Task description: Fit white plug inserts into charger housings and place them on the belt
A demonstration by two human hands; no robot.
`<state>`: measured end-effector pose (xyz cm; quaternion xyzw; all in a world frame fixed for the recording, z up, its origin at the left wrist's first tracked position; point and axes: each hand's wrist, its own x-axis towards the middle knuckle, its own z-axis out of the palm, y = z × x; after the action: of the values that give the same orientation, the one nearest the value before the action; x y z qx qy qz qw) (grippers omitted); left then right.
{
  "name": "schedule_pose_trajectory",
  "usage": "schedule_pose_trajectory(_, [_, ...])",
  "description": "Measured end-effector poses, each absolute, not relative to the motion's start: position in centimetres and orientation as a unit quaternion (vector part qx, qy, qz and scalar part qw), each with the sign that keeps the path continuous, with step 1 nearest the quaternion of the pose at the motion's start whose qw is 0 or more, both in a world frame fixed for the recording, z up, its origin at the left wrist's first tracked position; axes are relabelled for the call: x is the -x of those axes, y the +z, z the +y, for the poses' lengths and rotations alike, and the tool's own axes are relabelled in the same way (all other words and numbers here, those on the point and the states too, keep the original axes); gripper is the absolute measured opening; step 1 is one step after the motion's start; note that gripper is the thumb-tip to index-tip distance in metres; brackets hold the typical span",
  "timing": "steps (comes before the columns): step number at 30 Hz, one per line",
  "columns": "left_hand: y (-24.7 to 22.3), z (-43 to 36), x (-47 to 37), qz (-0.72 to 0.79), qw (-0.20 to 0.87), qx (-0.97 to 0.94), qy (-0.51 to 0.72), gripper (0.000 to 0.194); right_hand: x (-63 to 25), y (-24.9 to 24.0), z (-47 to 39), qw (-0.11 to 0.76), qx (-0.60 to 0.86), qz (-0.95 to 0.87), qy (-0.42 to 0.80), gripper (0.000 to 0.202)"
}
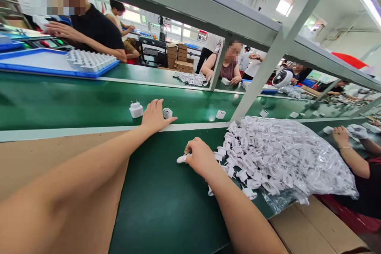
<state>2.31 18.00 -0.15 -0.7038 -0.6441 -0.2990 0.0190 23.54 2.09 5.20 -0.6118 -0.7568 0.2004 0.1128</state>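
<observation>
Head view: left hand [155, 116] lies flat at the belt's edge, fingers released, fingertips beside a small white adapter [167, 113], a pronged charger [136, 109] at its nine o'clock; right hand [201, 158] is clenched round a white piece [181, 159], probably to keep it steady; at its three o'clock a clear plastic bag [297, 158] spills white parts; blue tray [44, 63] at eleven o'clock carries rows of chargers
</observation>
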Motion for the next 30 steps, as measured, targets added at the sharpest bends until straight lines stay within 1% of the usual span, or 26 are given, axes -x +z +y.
schedule_pose_trajectory(1, [-0.4, 18.5, -3.0, -0.676, -0.007, 0.684, -0.275, 0.092, -23.4, 5.3, 2.0, 0.101, 0.61, -0.759, 0.204, 0.012])
schedule_pose_trajectory(2, [-0.6, 19.1, -3.5, -0.704, -0.034, 0.662, -0.253, 0.091, -23.3, 5.3, 1.9, 0.096, 0.607, -0.761, 0.21, 0.011])
schedule_pose_trajectory(4, [-0.7, 20.0, -3.9, -0.724, -0.075, 0.647, -0.226, 0.074, -23.3, 5.3, 1.7, 0.097, 0.591, -0.766, 0.233, 0.017])
schedule_pose_trajectory(6, [-0.5, 20.3, -3.8, -0.705, -0.088, 0.666, -0.228, 0.061, -23.5, 5.3, 1.5, 0.095, 0.572, -0.767, 0.274, 0.031])
schedule_pose_trajectory(7, [-0.4, 20.1, -3.5, -0.69, -0.089, 0.677, -0.239, 0.06, -23.6, 5.4, 1.4, 0.09, 0.565, -0.766, 0.293, 0.039])
schedule_pose_trajectory(9, [0.1, 18.9, -3.0, -0.658, -0.095, 0.698, -0.265, 0.065, -24.0, 5.7, 1.1, 0.081, 0.559, -0.769, 0.299, 0.048])
schedule_pose_trajectory(12, [0.6, 15.0, -1.8, -0.611, -0.139, 0.72, -0.299, 0.071, -24.6, 6.6, 0.6, 0.063, 0.561, -0.791, 0.235, 0.059])
schedule_pose_trajectory(14, [0.7, 11.4, -1.0, -0.583, -0.18, 0.729, -0.311, 0.072, -25.0, 7.4, 0.4, 0.025, 0.561, -0.802, 0.204, 0.065])
schedule_pose_trajectory(17, [0.4, 5.8, 0.1, -0.551, -0.224, 0.74, -0.313, 0.069, -25.1, 8.0, 0.2, -0.037, 0.559, -0.805, 0.194, 0.055])
schedule_pose_trajectory(19, [0.1, 2.8, 0.7, -0.536, -0.245, 0.748, -0.306, 0.066, -25.0, 7.9, 0.4, -0.041, 0.556, -0.808, 0.193, 0.049])
schedule_pose_trajectory(22, [-0.3, 0.0, 1.1, -0.519, -0.265, 0.76, -0.289, 0.06, -24.5, 6.9, 0.9, 0.0, 0.555, -0.806, 0.208, 0.038])
schedule_pose_trajectory(24, [-0.5, -0.8, 1.2, -0.502, -0.274, 0.771, -0.28, 0.056, -24.3, 6.1, 1.4, 0.056, 0.567, -0.792, 0.218, 0.032])
schedule_pose_trajectory(25, [-0.6, -1.1, 1.1, -0.491, -0.281, 0.775, -0.281, 0.055, -24.2, 5.6, 1.7, 0.094, 0.574, -0.781, 0.227, 0.032])
schedule_pose_trajectory(26, [-0.7, -1.2, 1.1, -0.481, -0.288, 0.776, -0.288, 0.056, -24.2, 5.2, 2.0, 0.135, 0.579, -0.767, 0.24, 0.035])
schedule_pose_trajectory(28, [-0.7, -1.3, 1.1, -0.472, -0.297, 0.767, -0.318, 0.063, -24.2, 4.6, 2.6, 0.206, 0.582, -0.733, 0.284, 0.046])
schedule_pose_trajectory(29, [-0.7, -1.3, 1.1, -0.472, -0.299, 0.759, -0.333, 0.067, -24.3, 4.4, 2.8, 0.232, 0.581, -0.715, 0.31, 0.05])
schedule_pose_trajectory(30, [-0.7, -1.3, 1.1, -0.474, -0.299, 0.753, -0.344, 0.066, -24.3, 4.3, 3.0, 0.255, 0.578, -0.697, 0.34, 0.052])
